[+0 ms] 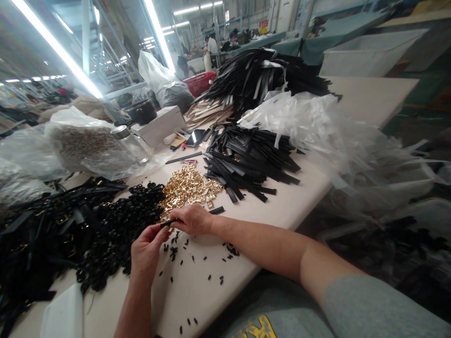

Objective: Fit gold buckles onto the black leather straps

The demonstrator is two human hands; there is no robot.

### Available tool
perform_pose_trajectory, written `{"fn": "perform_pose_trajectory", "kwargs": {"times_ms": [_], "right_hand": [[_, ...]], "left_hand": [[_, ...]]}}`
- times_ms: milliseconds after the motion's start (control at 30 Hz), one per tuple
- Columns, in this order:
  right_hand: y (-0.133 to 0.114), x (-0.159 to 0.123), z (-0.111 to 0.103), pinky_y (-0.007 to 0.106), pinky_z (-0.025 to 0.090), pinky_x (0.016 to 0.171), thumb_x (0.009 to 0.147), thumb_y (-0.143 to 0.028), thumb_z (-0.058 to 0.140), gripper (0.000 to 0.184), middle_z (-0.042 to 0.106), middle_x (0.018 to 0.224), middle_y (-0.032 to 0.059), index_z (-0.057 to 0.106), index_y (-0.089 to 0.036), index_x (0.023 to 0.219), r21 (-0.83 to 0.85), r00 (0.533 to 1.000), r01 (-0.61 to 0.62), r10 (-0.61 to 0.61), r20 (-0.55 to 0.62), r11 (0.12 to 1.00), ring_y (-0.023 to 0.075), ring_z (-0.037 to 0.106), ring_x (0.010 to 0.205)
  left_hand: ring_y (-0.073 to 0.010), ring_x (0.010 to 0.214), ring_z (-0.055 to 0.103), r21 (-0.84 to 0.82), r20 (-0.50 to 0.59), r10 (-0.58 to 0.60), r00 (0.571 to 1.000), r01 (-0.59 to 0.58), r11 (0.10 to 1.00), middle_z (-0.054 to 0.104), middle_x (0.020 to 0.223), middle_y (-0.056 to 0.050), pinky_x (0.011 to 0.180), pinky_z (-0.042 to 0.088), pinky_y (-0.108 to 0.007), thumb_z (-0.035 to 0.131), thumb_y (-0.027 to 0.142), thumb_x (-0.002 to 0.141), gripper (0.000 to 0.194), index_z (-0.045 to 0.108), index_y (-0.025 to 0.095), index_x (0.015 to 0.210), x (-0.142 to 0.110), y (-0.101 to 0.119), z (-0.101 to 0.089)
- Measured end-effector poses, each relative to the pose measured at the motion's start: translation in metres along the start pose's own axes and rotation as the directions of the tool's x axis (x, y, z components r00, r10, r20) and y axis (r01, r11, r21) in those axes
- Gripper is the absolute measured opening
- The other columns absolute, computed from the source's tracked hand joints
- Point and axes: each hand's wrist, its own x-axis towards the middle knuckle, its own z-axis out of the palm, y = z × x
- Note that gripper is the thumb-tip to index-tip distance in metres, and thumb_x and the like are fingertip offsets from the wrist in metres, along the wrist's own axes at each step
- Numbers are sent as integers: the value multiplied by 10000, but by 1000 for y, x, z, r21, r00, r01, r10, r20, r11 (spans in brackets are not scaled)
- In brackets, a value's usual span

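Observation:
Both of my hands meet over the table, pinching one short black strap between them. My left hand grips its left end with thumb and fingers, and my right hand closes on the other end; the fingertips partly hide it. Just beyond lies a heap of gold buckles. Left of it spreads a pile of small black loops. Behind the right hand are loose black straps, one lying close to the wrist. Tiny black pieces are scattered on the table nearer me.
Finished-looking black straps with buckles cover the table's left side. A glass jar, a phone and a white box stand farther back. Clear plastic wrapping hangs over the right edge. A white lid lies front left.

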Motion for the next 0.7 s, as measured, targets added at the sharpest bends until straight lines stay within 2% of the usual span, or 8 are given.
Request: {"fn": "perform_pose_trajectory", "kwargs": {"times_ms": [167,333,500,700], "right_hand": [[-1,0,-1,242,344,621,956,-378,504,223,708,896,25,637,-209,1017,-8,1000,-6,6,3,1000,149,618,742],[-2,0,-2,248,394,660,930,-405,546,253,722,959,27,638,-224,1080,21,999,-29,30,-17,999,164,658,814],[-4,-1,-4,257,459,727,848,-507,650,540,723,1022,28,539,-247,1307,105,997,-75,78,-25,992,179,687,886],[-1,0,-1,287,498,748,797,-605,657,703,731,1024,29,480,-263,1386,114,994,-103,106,-26,988,207,705,901]], "left_hand": [[-167,700,671,-44,-5,1,1000,-2,999,728,779,-40,679,535,-269,824,458,643,407,719,157,896,-2,2,2],[-140,649,628,-51,-31,21,999,-23,998,713,742,-23,654,512,-244,820,453,647,378,721,161,865,-5,9,4],[-133,636,601,-16,-44,29,999,-29,999,698,720,-14,647,490,-239,815,466,647,377,730,164,856,-4,8,4],[-140,640,605,-5,-46,27,999,-28,1000,700,717,-17,644,487,-241,806,513,639,415,726,168,855,-1,0,1]]}}
